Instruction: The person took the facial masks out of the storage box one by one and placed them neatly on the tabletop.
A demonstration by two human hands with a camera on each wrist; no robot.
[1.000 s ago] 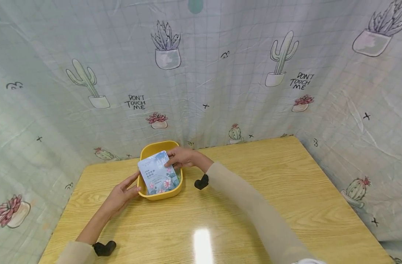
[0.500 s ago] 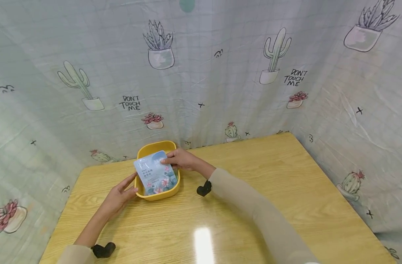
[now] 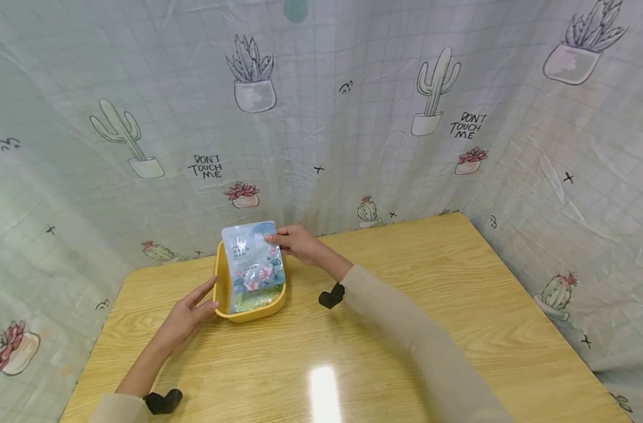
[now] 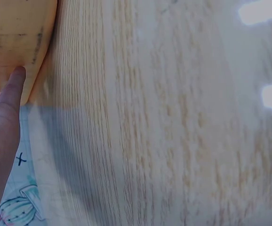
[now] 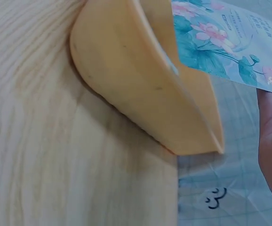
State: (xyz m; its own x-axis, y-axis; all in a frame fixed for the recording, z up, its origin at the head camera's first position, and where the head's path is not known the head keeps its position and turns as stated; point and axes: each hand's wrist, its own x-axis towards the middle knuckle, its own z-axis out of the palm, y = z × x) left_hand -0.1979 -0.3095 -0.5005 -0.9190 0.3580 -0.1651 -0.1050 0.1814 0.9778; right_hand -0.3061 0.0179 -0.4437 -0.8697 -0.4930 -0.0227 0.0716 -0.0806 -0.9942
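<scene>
My right hand [image 3: 302, 244] pinches the upper right edge of a light blue face mask packet [image 3: 255, 261] printed with pink lotus flowers. The packet stands tilted up over a yellow plastic bin [image 3: 252, 316], its top above the rim. Inside the bin, below the blue packet, part of a green packet [image 3: 258, 298] shows. My left hand [image 3: 186, 317] rests against the bin's left side, its fingers fairly straight. In the left wrist view the thumb [image 4: 14, 84] lies on the bin's outer wall [image 4: 13, 42]. The right wrist view shows the blue packet [image 5: 216, 42] beyond the bin's rim.
The bin stands at the back left of a wooden table [image 3: 406, 317], close to a curtain [image 3: 321, 117] printed with cacti. Black wrist mounts [image 3: 332, 295] sit on both wrists. A bright light reflection [image 3: 325, 390] shows on the table's front part.
My right hand has raised the blue packet up and back, so the green packet beneath now shows. The left hand stays at the bin. The head view has shifted slightly.
</scene>
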